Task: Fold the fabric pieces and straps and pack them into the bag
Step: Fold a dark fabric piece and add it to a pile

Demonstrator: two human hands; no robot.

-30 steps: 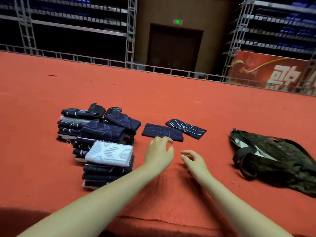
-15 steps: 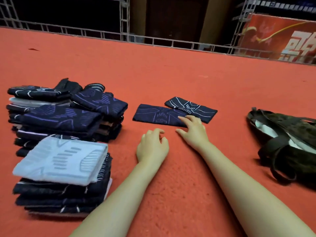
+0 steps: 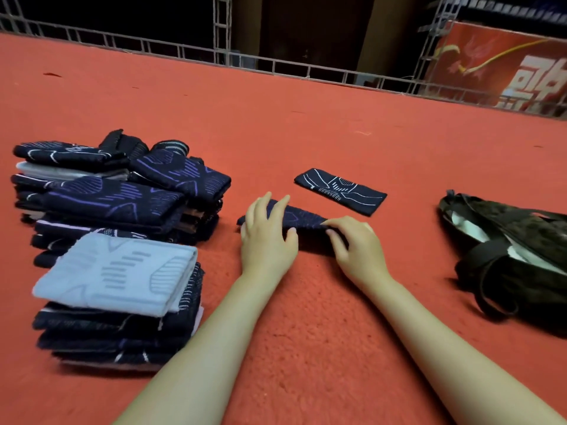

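Both hands grip one folded piece.

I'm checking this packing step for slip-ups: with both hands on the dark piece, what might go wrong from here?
1. The left hand and right hand lift only the near edge of the dark fabric piece, so its fold may come out crooked or spring open.
2. The stacks beside the left arm look uneven; a nudge could topple them.
3. The bag lies slumped, so packing may snag.
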